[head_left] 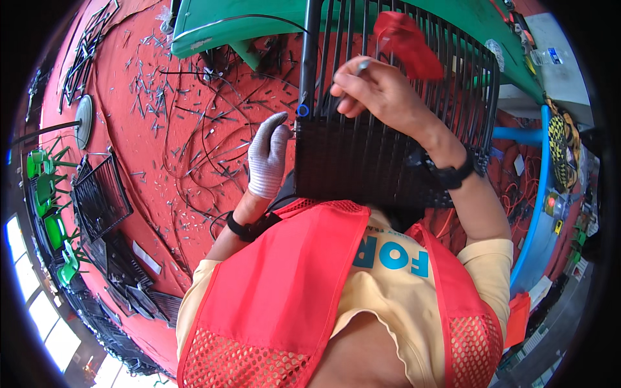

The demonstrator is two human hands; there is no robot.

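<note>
A black frame with many parallel bars stands in front of me, its near part covered by a woven black panel. My left hand, in a whitish knit glove, is beside the panel's left edge, fingers stretched upward and slightly apart. Bare and raised above the bars, my right hand has its fingers curled around a thin tool; only a grey-blue tip shows, so its kind is unclear. A blue ring sits on the frame's left bar. Past my right hand, a red cloth lies over the bars.
A green table stands beyond the frame. Black scraps and long strips litter the red floor. Further left are a round metal base, stacked black frames and green chairs. A blue curved rail runs along the right.
</note>
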